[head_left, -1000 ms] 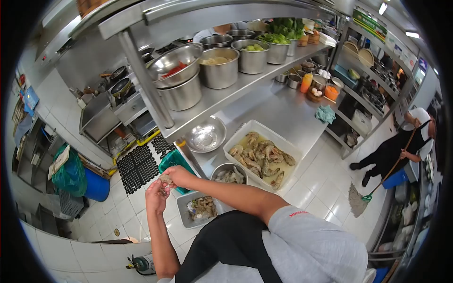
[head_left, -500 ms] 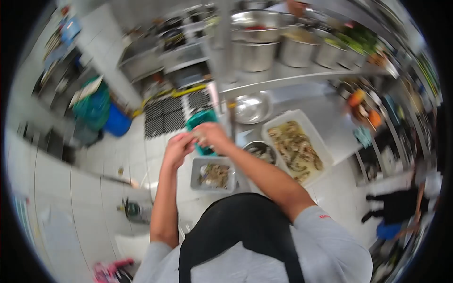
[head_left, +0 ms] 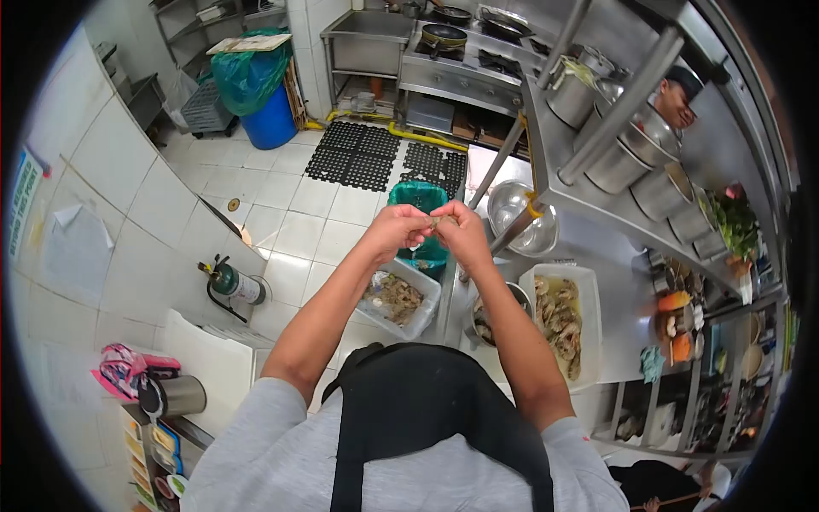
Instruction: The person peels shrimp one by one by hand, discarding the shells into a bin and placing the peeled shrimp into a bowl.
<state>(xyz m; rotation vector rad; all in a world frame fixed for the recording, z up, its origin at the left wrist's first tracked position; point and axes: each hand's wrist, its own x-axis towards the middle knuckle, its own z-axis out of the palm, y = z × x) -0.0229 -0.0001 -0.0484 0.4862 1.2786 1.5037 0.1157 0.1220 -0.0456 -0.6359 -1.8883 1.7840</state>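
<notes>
My left hand (head_left: 397, 232) and my right hand (head_left: 461, 235) meet above a green-lined bin (head_left: 415, 195), their fingers pinched on a small shrimp (head_left: 437, 224) between them. Just below my hands, a grey tub (head_left: 429, 294) holds shrimp scraps. Partly hidden behind my right forearm is a metal bowl (head_left: 517, 294) with shrimp in it. To its right, a white tray (head_left: 589, 328) holds whole shrimp in yellowish liquid. An empty metal colander (head_left: 522, 218) rests on the counter beside the shelf post.
Metal pots (head_left: 616, 162) line the shelf at the right, with a person (head_left: 674, 102) behind it. A fire extinguisher (head_left: 236, 285) stands at the left. Black mats (head_left: 351, 155) lie on the floor ahead. Another person (head_left: 657, 485) is at the lower right, holding a stick.
The view has swung left, so the counter and trays appear farther right. Both hands still hold the shrimp together, now over the bin. A person's face has come into view behind the shelf.
</notes>
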